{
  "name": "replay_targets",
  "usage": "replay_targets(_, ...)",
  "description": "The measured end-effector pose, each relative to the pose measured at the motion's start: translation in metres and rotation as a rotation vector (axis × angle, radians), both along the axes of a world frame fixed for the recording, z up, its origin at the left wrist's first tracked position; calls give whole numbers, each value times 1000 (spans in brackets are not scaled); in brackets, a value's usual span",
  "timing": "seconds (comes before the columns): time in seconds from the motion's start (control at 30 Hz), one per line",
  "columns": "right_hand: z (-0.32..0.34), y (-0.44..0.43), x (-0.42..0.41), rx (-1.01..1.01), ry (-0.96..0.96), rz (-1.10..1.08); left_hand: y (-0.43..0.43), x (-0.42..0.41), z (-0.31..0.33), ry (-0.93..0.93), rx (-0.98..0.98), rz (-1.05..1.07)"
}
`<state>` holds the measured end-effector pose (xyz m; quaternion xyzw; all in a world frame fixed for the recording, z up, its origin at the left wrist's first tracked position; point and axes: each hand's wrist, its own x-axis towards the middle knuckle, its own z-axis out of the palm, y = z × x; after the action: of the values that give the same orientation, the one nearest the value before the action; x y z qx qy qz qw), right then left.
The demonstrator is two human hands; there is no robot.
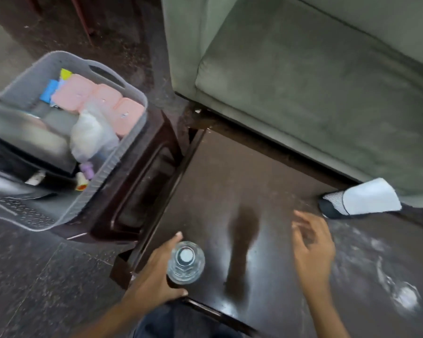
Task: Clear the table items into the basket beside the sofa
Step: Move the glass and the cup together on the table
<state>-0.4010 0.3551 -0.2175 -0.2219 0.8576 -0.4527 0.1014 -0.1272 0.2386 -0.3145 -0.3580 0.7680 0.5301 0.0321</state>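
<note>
A clear plastic bottle (186, 262) with a white cap stands upright near the front left corner of the dark wooden table (220, 186). My left hand (156, 272) wraps around its left side, thumb and fingers on the bottle. My right hand (311, 247) hovers over the table to the right with fingers spread and nothing in it. The grey plastic basket (134, 98) sits to the left on a dark stool, holding pink boxes, a white plastic bag, small bottles and a steel plate.
A grey-green sofa (315, 76) fills the upper right. A foot in a dark and white sock (337, 206) with a light trouser leg rests by the sofa's front. Dark speckled floor (34, 276) lies to the left and right of the table.
</note>
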Motion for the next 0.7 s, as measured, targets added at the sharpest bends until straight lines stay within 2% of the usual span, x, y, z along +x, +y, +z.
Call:
replay_targets(0.17, -18, 84, -32, -29, -58, -366, 17, -23, 7, -17, -56, 190)
replay_targets(0.33, -31, 105, -85, 43, -165, -533, 39, -62, 33, -78, -166, 226)
replay_targets(0.47, -47, 94, -136, -11, -313, -475, 59, -125, 42, -1, -130, 189)
replay_targets(0.7, -72, 74, -194, 25, -336, -362, 89, -226, 37, 91, -124, 31)
